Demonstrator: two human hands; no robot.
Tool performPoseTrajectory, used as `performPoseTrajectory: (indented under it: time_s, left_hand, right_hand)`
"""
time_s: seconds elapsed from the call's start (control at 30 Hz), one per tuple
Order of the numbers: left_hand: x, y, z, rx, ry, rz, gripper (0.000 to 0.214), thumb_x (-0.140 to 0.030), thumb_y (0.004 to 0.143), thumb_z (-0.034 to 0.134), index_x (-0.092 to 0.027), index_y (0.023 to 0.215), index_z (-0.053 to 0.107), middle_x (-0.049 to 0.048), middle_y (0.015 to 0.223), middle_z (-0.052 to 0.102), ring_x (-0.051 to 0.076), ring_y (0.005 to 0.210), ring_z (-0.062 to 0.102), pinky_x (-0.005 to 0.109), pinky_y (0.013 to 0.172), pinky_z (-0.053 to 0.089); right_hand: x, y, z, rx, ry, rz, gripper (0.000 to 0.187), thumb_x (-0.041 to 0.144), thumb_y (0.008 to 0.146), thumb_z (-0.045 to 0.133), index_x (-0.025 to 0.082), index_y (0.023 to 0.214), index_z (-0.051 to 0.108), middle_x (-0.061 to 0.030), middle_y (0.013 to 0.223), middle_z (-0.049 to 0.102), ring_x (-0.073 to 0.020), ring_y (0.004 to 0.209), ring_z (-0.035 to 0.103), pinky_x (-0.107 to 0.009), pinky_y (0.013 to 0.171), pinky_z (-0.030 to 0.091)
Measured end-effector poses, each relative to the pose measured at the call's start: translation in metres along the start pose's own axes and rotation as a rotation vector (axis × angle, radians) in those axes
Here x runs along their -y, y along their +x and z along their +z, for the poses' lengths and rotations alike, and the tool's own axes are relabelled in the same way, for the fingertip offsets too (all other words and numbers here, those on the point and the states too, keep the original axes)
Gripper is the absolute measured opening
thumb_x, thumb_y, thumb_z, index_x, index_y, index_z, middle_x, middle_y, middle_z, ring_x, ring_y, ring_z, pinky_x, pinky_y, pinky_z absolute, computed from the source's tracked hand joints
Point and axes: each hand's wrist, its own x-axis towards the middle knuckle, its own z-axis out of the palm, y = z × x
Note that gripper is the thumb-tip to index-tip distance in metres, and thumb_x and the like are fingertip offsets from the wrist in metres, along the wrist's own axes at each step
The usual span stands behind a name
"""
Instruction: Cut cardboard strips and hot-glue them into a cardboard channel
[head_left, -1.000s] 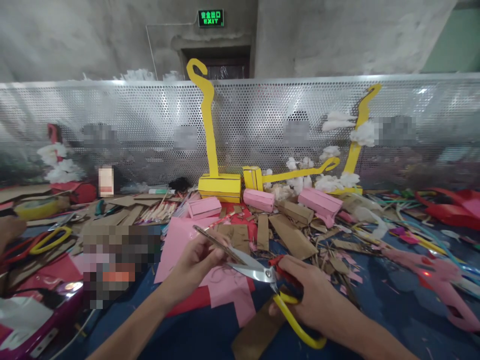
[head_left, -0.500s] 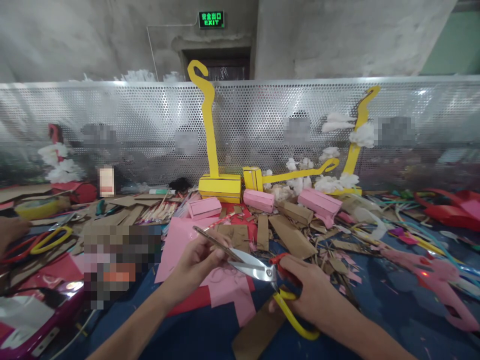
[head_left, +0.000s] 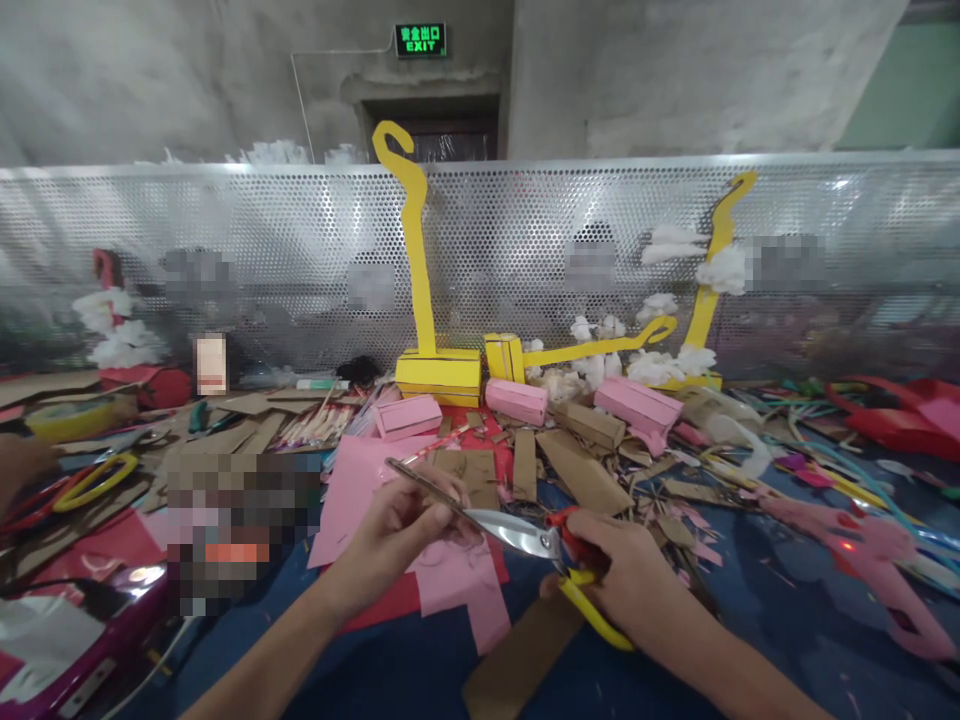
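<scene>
My right hand grips scissors by their red and yellow handles, the blades pointing left. Between the thumb and fingers of my left hand is a thin brown strip, seen nearly edge-on; it looks like cardboard. The scissor tips reach the strip beside my left fingertips, where the exact contact is hidden. Pink paper lies under my left hand on red paper. A long cardboard piece rests on the blue table below the scissors.
Yellow hook-topped stands, pink boxes and cardboard scraps line the back before a perforated metal panel. A pink glue gun lies right. At left are another pair of scissors and part of another person's hand.
The scissor handles have drawn closer together and the blades have closed further. My right hand has shifted slightly right. My left hand still holds the strip in nearly the same place.
</scene>
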Motion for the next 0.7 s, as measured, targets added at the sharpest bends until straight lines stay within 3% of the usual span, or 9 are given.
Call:
performPoseTrajectory:
  time_s: [0.17, 0.3, 0.7]
  left_hand:
    - [-0.003, 0.001, -0.001, -0.059, 0.021, 0.012, 0.016, -0.032, 0.096, 0.071, -0.017, 0.1, 0.067, 0.0045, 0.096, 0.068, 0.015, 0.085, 0.069, 0.027, 0.077, 0.06]
    - [-0.005, 0.001, -0.005, -0.027, 0.026, -0.002, 0.014, -0.032, 0.098, 0.068, -0.019, 0.101, 0.065, 0.0047, 0.097, 0.07, 0.016, 0.089, 0.071, 0.029, 0.082, 0.06]
    - [-0.003, 0.0, 0.0, -0.011, 0.065, -0.006, 0.014, -0.028, 0.097, 0.07, -0.017, 0.104, 0.067, 0.0035, 0.095, 0.07, 0.015, 0.086, 0.07, 0.025, 0.077, 0.055]
  right_hand:
    - [0.009, -0.001, -0.006, 0.006, 0.023, 0.002, 0.042, 0.038, 0.073, 0.082, 0.025, 0.077, 0.043, 0.0005, 0.082, 0.058, -0.0177, 0.071, 0.051, -0.028, 0.061, 0.038]
    - [0.014, -0.004, -0.01, 0.008, -0.004, -0.018, 0.042, 0.038, 0.074, 0.082, 0.025, 0.09, 0.046, -0.0046, 0.099, 0.059, -0.0225, 0.083, 0.056, -0.033, 0.071, 0.044]
    - [0.013, -0.004, -0.005, -0.004, -0.042, -0.049, 0.037, 0.025, 0.072, 0.081, 0.024, 0.084, 0.046, -0.0055, 0.1, 0.057, -0.0244, 0.087, 0.055, -0.036, 0.076, 0.045]
